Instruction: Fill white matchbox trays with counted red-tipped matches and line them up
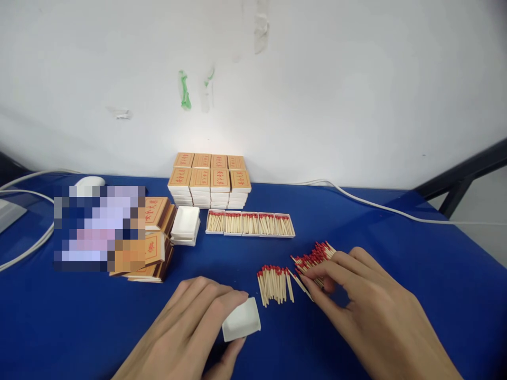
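My left hand grips a small white empty matchbox tray between fingers and thumb, near the front of the blue table. My right hand rests on a loose pile of red-tipped matches, its fingertips pinched on some of them. A neat small bundle of matches lies between the two hands. Behind it stands a row of several white trays filled with matches.
Stacked closed orange matchboxes stand against the white wall. Empty white trays and flat orange sleeves lie at the left, beside a blurred patch. White cables run along the blue table. A dark frame stands at the right.
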